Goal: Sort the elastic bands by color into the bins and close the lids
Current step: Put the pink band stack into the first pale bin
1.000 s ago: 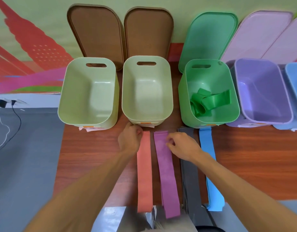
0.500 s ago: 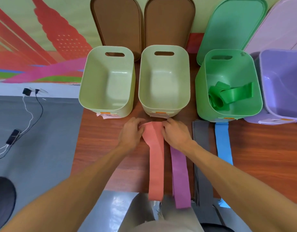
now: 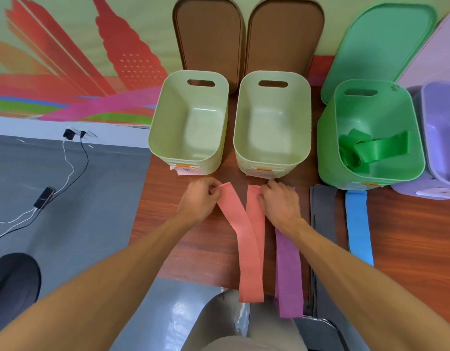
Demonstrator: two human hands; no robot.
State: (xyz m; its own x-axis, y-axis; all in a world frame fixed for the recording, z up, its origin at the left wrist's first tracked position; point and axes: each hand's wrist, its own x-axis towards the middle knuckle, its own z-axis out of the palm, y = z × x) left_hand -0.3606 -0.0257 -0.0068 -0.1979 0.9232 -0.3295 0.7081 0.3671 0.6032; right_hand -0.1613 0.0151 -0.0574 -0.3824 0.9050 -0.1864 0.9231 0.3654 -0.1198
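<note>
Coral band [image 3: 251, 249]: centre frame, on table [image 3: 168, 224] below pale bins [image 3: 269, 168]; one loop or two, unclear. Light, limp, stretchy; take by far ends. Left hand [image 3: 198, 201] pinches one end; right hand [image 3: 279, 203] grips the other.

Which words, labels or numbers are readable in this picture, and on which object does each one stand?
No text is readable.
Left label on the left pale bin: handwriting, too blurred.
Middle label on the middle pale bin: too blurred.
Right label on the purple bin: too blurred.

Bright, even light; edges bowed, perhaps slightly soft.
</note>
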